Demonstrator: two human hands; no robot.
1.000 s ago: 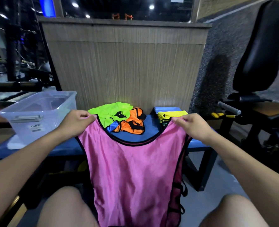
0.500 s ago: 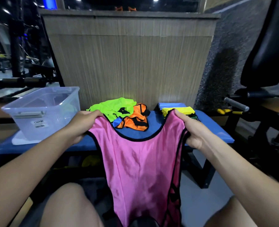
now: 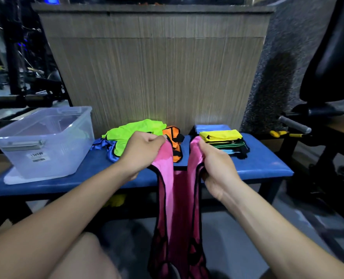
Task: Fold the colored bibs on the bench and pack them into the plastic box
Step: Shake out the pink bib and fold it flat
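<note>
Lengthwise fold in hand: left hand (image 3: pixel 141 153) and right hand (image 3: pixel 214 166) each grip a shoulder of the pink bib (image 3: pixel 178 208) hanging before the desk (image 3: pixel 263 166). Next, probably: join shoulders. Plastic box (image 3: pixel 46 141) stands beyond the left hand.

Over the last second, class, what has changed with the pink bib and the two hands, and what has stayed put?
The left hand and right hand have moved inward toward each other, each still gripping a shoulder of the pink bib, so the spread bib now hangs narrow with its sides gathered. Nothing was released. The plastic box, loose bibs and folded stack stayed on the bench.
</note>
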